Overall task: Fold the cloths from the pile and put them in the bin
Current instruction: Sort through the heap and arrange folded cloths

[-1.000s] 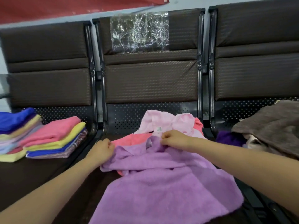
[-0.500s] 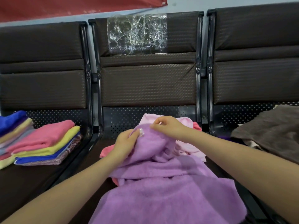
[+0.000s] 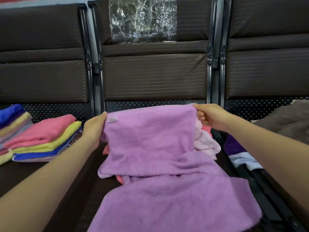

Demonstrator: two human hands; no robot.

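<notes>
A large purple towel (image 3: 155, 148) is stretched between my hands above the middle seat, its lower part lying toward me over the seat. My left hand (image 3: 94, 129) pinches the towel's upper left corner, beside a small white label. My right hand (image 3: 209, 117) grips the upper right corner. Behind the towel, a pale pink cloth (image 3: 205, 143) and a coral cloth (image 3: 119, 178) of the pile peek out. No bin is in view.
Folded cloths (image 3: 45, 136) in pink, yellow and blue are stacked on the left seat, with another stack (image 3: 11, 119) farther left. A brown cloth (image 3: 287, 121), a dark purple cloth (image 3: 234, 146) and a light blue cloth (image 3: 245, 161) lie on the right seat. Dark seat backs (image 3: 153, 76) stand behind.
My hands have moved apart from the bunched middle of the purple towel to its two upper corners, lifting and spreading its top edge flat.
</notes>
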